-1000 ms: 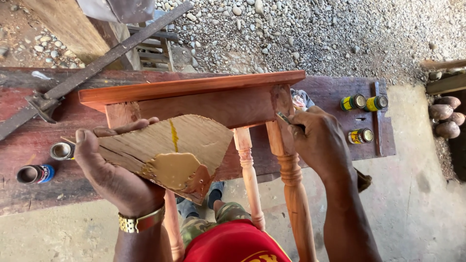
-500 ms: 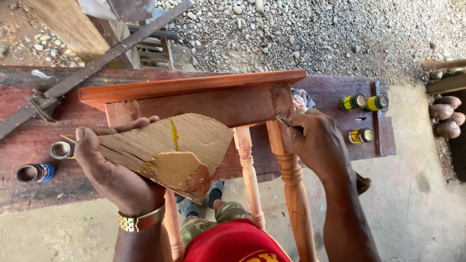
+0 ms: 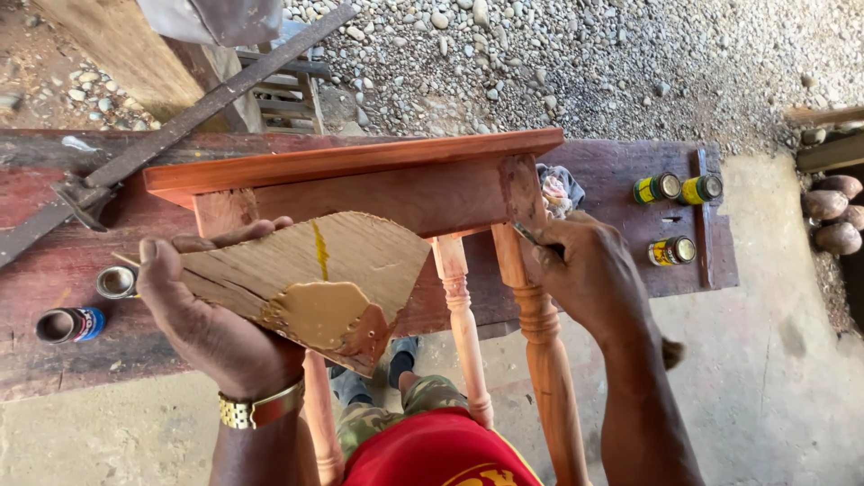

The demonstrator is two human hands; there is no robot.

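A small reddish-brown wooden table [image 3: 360,166] lies on its side across a dark workbench [image 3: 54,270], its turned legs pointing toward me. My left hand [image 3: 211,324] holds a broken scrap of board [image 3: 306,274] carrying a patch of tan filler paste. My right hand [image 3: 589,274] grips a thin flat blade [image 3: 525,234] and presses its tip against the table's corner where the leg [image 3: 540,333] meets the apron. A crumpled rag [image 3: 560,191] lies just behind that corner.
Three small tins with yellow labels [image 3: 677,202] stand on the bench at the right. Two open tins [image 3: 85,306] sit at the left. A long metal bar clamp [image 3: 180,117] lies diagonally at the back left. Gravel lies beyond; round brown lumps [image 3: 832,216] at the right edge.
My right hand has shifted very slightly at the table corner. The left hand and the board stay where they were.
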